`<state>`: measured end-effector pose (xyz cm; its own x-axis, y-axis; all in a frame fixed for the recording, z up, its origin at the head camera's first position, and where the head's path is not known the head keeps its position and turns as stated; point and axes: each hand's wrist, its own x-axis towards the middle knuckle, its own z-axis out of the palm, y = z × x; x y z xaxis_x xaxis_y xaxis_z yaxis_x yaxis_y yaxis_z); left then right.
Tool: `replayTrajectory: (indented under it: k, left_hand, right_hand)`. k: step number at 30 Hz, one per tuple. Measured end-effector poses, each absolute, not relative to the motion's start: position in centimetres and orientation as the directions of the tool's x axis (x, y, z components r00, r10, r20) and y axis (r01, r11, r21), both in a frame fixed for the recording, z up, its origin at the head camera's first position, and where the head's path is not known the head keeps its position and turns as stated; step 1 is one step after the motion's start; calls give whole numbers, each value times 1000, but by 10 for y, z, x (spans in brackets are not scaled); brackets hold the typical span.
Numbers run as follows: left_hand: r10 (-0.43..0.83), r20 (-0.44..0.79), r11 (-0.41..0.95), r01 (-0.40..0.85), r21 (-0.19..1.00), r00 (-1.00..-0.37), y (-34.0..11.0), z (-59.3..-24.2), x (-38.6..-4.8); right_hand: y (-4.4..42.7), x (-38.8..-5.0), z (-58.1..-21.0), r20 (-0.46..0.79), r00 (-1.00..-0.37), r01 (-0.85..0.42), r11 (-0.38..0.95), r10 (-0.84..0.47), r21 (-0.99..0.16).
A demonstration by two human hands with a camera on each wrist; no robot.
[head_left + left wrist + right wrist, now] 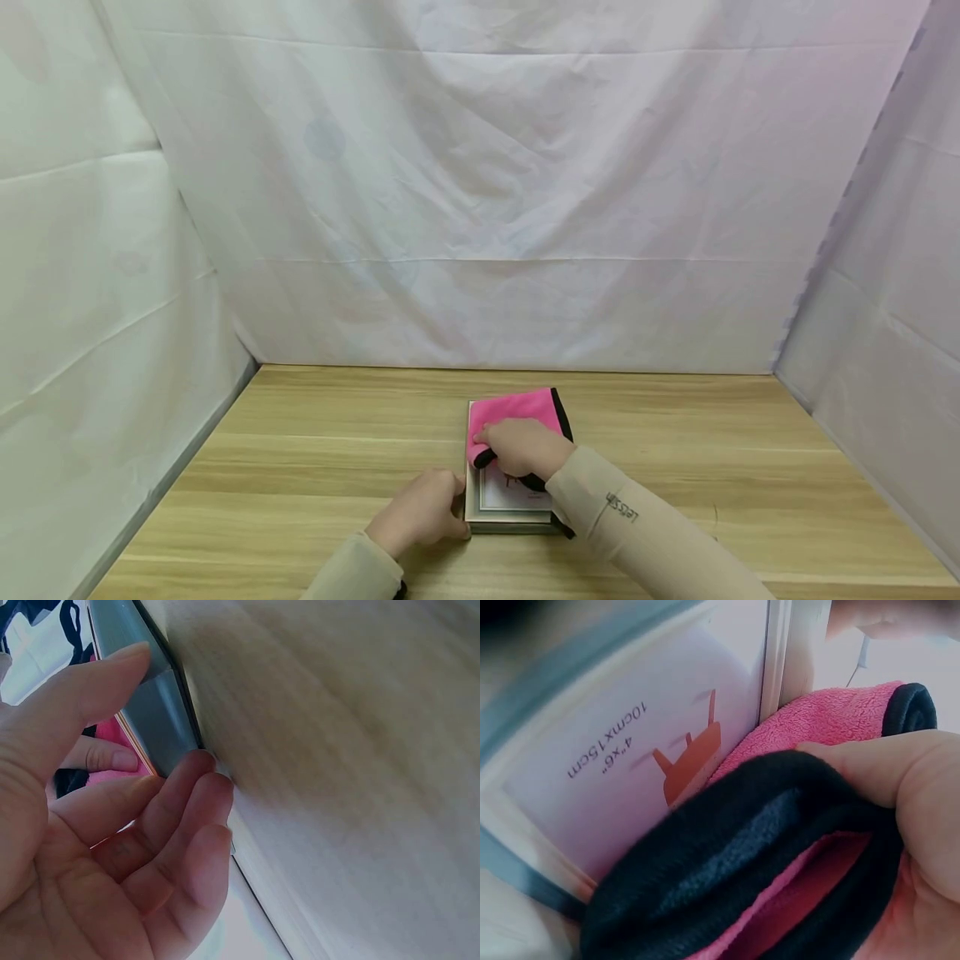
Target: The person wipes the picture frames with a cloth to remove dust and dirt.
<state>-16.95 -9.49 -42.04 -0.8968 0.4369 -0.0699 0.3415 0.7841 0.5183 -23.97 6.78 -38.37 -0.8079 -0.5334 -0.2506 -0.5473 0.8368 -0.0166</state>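
Note:
A picture frame [510, 527] lies flat on the wooden table, its printed insert [622, 742] reading 10cmx15cm in the right wrist view. Over its upper part spreads a pink cloth [517, 407] with black edging. My right hand [525, 447] grips the bunched cloth [817, 716] against the frame's face. At the frame's lower left side, my left hand [422, 510] holds the edge, thumb at the near corner and fingers along the left side. In the left wrist view, the thumb and curled fingers of this hand [112, 825] touch the frame's side [150, 697].
The wooden table [337, 433] extends around the frame on all sides. White cloth sheets [480, 167] hang behind the table and at its left and right.

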Motion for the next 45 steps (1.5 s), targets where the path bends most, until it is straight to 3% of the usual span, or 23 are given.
replayTrajectory:
  k: [22, 33, 39, 45]
  left_hand:
    - [452, -39, 790, 379, 483, -891, -95, -418, -169]
    - [452, -50, 793, 375, 479, -891, -94, -417, -169]
    - [448, -64, 791, 362, 493, -892, -94, -418, -168]
    - [443, -78, 787, 346, 510, -893, -94, -417, -169]
  right_hand:
    - [65, -248, -382, -245, -826, -523, 853, -508, -7]
    - [67, -257, -387, -209, -833, -500, 858, -513, -114]
    - [65, -256, -388, -202, -832, -518, 854, -517, -50]
    - [65, -255, -388, -236, -830, -505, 860, -506, -68]
